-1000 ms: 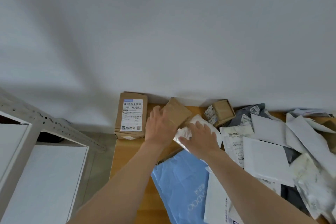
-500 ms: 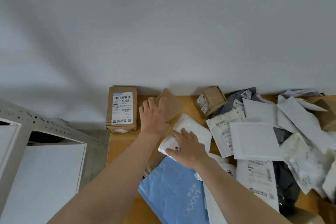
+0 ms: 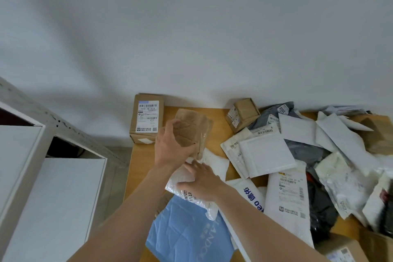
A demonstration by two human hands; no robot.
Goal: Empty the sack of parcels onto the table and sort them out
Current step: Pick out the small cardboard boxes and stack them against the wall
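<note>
Parcels (image 3: 268, 155) cover a light wooden table (image 3: 140, 172) as a person's left hand (image 3: 170, 147) grips a brown paper-wrapped packet (image 3: 194, 126), tilted up beside a labelled cardboard box (image 3: 147, 119), apparently to group it there; the right hand (image 3: 202, 183), fingers flat, presses a white bubble mailer (image 3: 215, 161), likely steadying it.

One head cam only, wide-angle, above & behind the left hand (image 3: 170, 148) gripping brown parcel (image 3: 192, 125), facing fwd & down, close, wall (image 3: 191, 27) beyond grip
</note>
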